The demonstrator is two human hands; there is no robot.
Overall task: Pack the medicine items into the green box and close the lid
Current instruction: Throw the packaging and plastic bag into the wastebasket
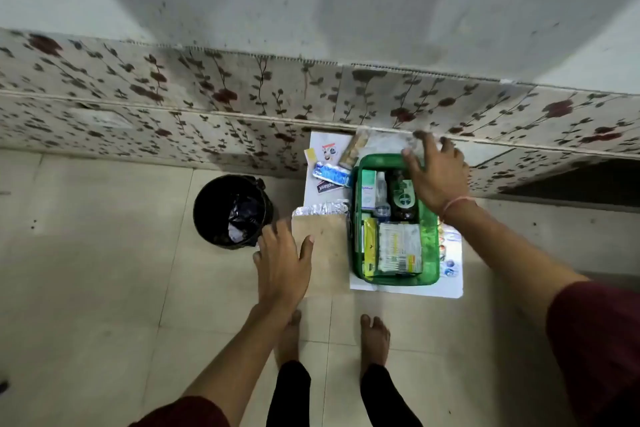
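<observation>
Green box on white sheet, lid off, part-filled: bottles, cartons inside. I see right hand spread over far rim, gripping nothing; left hand open on brown envelope. Blue packet, foil strips remain outside.
</observation>
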